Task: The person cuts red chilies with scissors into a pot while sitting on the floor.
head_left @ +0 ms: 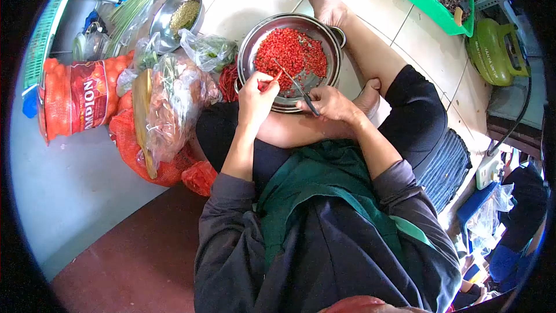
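A round metal pot [245, 37] full of cut red chili pieces [280, 49] stands on the tiles before my crossed legs. Over its near left rim, my left hand [258, 95] pinches a red chili [278, 76] between its fingertips. My right hand [333, 104] is closed around the dark handle of a small knife [297, 85] at the near right rim. The thin blade points up and left across the pot, its upper part beside the chili.
To the left are a red mesh sack [87, 95], a plastic bag of shallots [174, 110] and a metal bowl of seeds [184, 16]. A green basket [449, 20] and a green gas cylinder [492, 52] stand at the right. Part of another person [524, 203] shows at the lower right.
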`<action>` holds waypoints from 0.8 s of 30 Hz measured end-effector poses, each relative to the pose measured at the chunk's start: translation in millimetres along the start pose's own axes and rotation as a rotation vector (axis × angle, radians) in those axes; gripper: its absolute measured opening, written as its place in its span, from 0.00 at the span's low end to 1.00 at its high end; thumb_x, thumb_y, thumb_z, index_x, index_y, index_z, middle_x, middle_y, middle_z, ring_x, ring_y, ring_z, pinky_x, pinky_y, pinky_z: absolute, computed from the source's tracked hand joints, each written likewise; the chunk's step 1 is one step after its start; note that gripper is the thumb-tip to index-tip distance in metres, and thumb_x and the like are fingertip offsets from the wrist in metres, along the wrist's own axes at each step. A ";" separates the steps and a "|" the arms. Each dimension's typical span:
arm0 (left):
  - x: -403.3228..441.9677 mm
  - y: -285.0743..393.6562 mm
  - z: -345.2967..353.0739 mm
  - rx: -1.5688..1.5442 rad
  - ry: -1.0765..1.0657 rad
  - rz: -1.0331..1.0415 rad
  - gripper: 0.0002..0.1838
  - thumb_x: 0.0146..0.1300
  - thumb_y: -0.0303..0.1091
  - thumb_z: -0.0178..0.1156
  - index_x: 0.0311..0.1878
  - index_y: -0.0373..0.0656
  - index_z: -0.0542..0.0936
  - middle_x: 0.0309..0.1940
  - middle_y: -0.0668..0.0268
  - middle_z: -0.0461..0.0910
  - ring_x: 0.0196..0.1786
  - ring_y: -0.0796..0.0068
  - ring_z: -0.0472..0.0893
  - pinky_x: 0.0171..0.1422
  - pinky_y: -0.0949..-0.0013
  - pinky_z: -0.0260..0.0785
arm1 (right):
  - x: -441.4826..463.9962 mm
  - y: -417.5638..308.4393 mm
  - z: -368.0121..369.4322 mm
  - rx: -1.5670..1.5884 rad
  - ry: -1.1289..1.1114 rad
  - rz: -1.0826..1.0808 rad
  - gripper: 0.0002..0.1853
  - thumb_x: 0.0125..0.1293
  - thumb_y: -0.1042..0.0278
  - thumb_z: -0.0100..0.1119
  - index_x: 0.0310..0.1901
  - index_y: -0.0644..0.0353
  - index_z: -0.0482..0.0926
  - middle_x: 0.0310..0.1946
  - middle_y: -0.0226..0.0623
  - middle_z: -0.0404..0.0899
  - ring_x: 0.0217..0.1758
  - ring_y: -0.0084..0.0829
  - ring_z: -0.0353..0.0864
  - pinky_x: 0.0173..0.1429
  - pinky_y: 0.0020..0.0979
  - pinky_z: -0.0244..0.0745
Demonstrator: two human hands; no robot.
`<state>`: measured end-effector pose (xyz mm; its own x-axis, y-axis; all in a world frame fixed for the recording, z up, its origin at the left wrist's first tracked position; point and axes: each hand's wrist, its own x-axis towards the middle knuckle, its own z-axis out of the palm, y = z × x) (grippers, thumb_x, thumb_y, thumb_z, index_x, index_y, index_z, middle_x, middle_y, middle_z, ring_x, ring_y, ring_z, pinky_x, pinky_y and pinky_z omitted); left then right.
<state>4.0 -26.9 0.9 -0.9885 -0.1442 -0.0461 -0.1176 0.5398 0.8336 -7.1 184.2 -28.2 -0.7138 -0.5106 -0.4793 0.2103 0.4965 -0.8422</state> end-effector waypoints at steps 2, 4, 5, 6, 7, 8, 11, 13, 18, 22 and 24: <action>-1.5 1.1 -1.1 0.007 0.016 0.010 0.09 0.55 0.31 0.64 0.35 0.37 0.78 0.25 0.60 0.80 0.28 0.72 0.80 0.35 0.69 0.71 | -2.2 2.9 0.9 -0.040 0.038 -0.032 0.30 0.57 0.37 0.62 0.21 0.63 0.75 0.14 0.29 0.71 0.18 0.20 0.71 0.23 0.27 0.65; 1.2 1.1 -1.6 0.010 0.033 0.016 0.09 0.55 0.31 0.64 0.36 0.37 0.78 0.24 0.60 0.80 0.28 0.73 0.80 0.35 0.69 0.71 | -4.6 -0.9 -2.4 -0.079 0.095 -0.075 0.30 0.57 0.37 0.63 0.21 0.63 0.74 0.13 0.28 0.70 0.18 0.20 0.70 0.23 0.27 0.64; 0.9 -0.6 -2.1 0.012 0.038 0.011 0.09 0.55 0.31 0.64 0.36 0.37 0.78 0.24 0.60 0.79 0.28 0.73 0.79 0.35 0.69 0.71 | -4.8 -0.5 -1.6 -0.062 0.074 -0.045 0.30 0.57 0.38 0.63 0.21 0.63 0.75 0.14 0.29 0.70 0.18 0.20 0.71 0.23 0.27 0.64; 2.1 -2.0 -2.3 0.013 0.044 0.008 0.09 0.55 0.31 0.64 0.36 0.37 0.78 0.24 0.60 0.79 0.28 0.73 0.79 0.35 0.70 0.71 | -4.2 -1.2 -1.8 -0.046 0.056 -0.018 0.30 0.57 0.38 0.63 0.21 0.63 0.75 0.14 0.29 0.70 0.18 0.20 0.71 0.23 0.27 0.65; 2.5 -3.8 -2.6 0.003 0.042 0.004 0.09 0.55 0.30 0.64 0.36 0.37 0.78 0.24 0.61 0.79 0.28 0.74 0.79 0.35 0.70 0.71 | -4.6 -2.1 -1.5 -0.029 0.036 0.011 0.30 0.56 0.38 0.63 0.21 0.62 0.75 0.14 0.29 0.70 0.19 0.20 0.71 0.23 0.27 0.65; 2.6 -6.0 -2.9 -0.006 0.041 -0.001 0.08 0.55 0.30 0.64 0.36 0.37 0.78 0.25 0.61 0.79 0.28 0.74 0.79 0.35 0.70 0.71 | -5.7 -3.3 -1.1 0.016 0.004 0.042 0.29 0.56 0.38 0.63 0.22 0.62 0.75 0.14 0.29 0.71 0.19 0.20 0.71 0.23 0.27 0.65; 1.4 -5.5 -2.7 -0.045 0.029 -0.008 0.08 0.55 0.30 0.64 0.36 0.37 0.78 0.25 0.62 0.79 0.28 0.75 0.79 0.35 0.71 0.70 | -8.7 -11.2 -1.6 0.092 -0.057 0.086 0.29 0.56 0.38 0.63 0.22 0.62 0.75 0.15 0.30 0.72 0.19 0.21 0.72 0.23 0.26 0.65; 1.1 -1.3 -2.3 -0.049 0.015 -0.006 0.08 0.55 0.30 0.64 0.36 0.37 0.78 0.25 0.62 0.79 0.28 0.76 0.79 0.35 0.71 0.70 | -4.6 -7.8 -0.2 0.064 -0.051 0.052 0.29 0.56 0.38 0.63 0.22 0.62 0.75 0.15 0.30 0.72 0.19 0.21 0.72 0.23 0.27 0.66; 0.5 0.9 -1.0 -0.007 -0.001 -0.019 0.08 0.55 0.30 0.64 0.36 0.38 0.79 0.24 0.64 0.79 0.28 0.78 0.78 0.34 0.72 0.70 | -1.1 -0.2 -1.4 -0.026 0.015 -0.021 0.29 0.56 0.38 0.64 0.22 0.63 0.76 0.15 0.30 0.72 0.19 0.21 0.72 0.23 0.27 0.65; 1.7 -1.2 -2.6 -0.030 0.020 -0.013 0.08 0.55 0.30 0.64 0.36 0.37 0.79 0.23 0.65 0.79 0.27 0.80 0.76 0.33 0.73 0.69 | -5.0 -1.2 -2.9 -0.023 0.049 -0.014 0.29 0.56 0.38 0.64 0.21 0.63 0.76 0.14 0.30 0.72 0.18 0.21 0.71 0.22 0.27 0.65; 3.3 0.0 -3.6 -0.052 0.023 -0.016 0.07 0.55 0.29 0.64 0.36 0.37 0.79 0.23 0.66 0.78 0.27 0.81 0.76 0.33 0.74 0.68 | -5.3 -1.3 -1.7 0.000 0.048 -0.004 0.29 0.56 0.38 0.63 0.21 0.63 0.76 0.14 0.30 0.72 0.18 0.22 0.71 0.23 0.27 0.65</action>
<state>1.1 -30.4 2.7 -0.9840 -0.1720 -0.0469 -0.1273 0.4939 0.8601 -4.8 187.4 -24.1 -0.7456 -0.4786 -0.4637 0.2073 0.4948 -0.8439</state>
